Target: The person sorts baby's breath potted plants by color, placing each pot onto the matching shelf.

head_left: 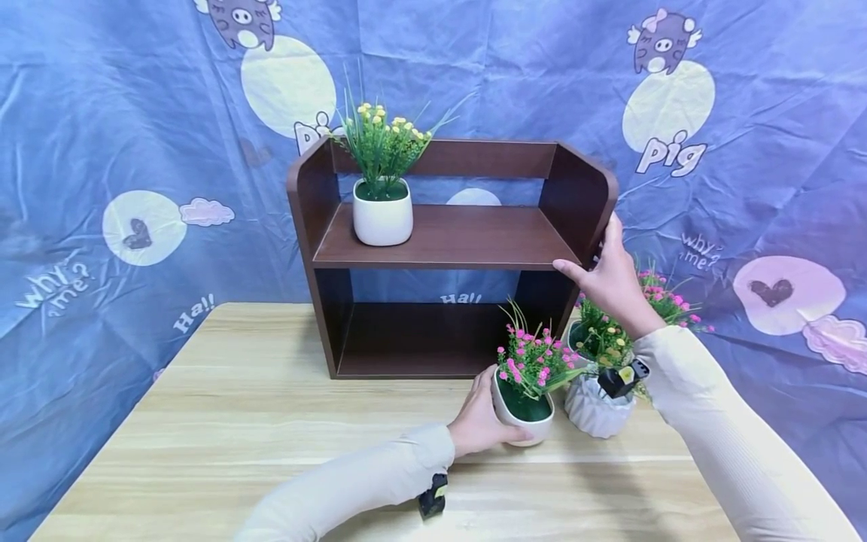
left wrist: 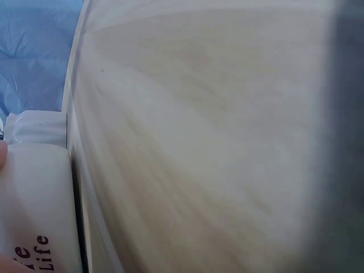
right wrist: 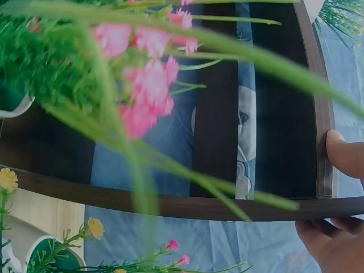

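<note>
Shelf (head_left: pixel 474 233) carries only yellow-flowered pot (head_left: pixel 382 217), likely early: left hand (head_left: pixel 479 420) grips pink-flowered pot (head_left: pixel 535 430) before shelf, right hand (head_left: pixel 615 282) clasps shelf's right, two pots (head_left: pixel 599 410) beside it apparently pending.

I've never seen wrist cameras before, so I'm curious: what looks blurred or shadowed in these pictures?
Head view: mostly clear, with a soft shadow on the table below the right sleeve; left wrist view: a blurred dark band down the right edge, though "Life" on the white pot is readable; right wrist view: the long green blades look out of focus.
</note>
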`<state>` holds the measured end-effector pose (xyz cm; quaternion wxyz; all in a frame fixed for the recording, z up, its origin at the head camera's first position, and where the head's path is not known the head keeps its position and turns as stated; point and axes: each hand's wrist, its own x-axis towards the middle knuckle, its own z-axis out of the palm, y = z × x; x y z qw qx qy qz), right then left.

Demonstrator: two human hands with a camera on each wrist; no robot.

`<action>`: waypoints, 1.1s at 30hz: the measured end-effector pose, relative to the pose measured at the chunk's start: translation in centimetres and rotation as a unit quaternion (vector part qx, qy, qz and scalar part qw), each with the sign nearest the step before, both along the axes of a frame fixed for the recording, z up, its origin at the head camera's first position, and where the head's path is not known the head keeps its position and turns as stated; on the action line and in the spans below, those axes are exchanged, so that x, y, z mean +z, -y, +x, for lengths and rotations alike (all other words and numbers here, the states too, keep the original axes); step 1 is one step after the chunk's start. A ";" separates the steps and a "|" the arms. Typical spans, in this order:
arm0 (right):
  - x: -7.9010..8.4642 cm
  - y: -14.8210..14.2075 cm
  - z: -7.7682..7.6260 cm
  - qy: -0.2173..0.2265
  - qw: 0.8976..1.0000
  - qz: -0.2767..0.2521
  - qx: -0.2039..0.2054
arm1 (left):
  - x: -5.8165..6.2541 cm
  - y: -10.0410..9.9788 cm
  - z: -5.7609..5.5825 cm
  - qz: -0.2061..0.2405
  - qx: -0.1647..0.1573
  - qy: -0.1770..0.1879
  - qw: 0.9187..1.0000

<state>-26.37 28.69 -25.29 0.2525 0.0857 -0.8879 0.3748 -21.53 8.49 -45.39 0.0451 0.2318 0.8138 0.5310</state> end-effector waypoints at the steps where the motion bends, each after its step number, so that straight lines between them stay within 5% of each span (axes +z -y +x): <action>1: 0.0 0.0 0.0 0.000 1.000 0.001 -0.001 | 0.1 0.2 0.0 -0.002 -0.001 -0.001 1.000; 18: 0.0 0.0 0.0 0.000 1.000 -0.001 0.005 | 0.9 4.5 -0.4 0.023 -0.008 0.007 1.000; 33: 0.1 0.0 0.0 -0.005 1.000 -0.003 -0.001 | 1.7 9.9 -2.4 0.101 0.001 0.039 0.994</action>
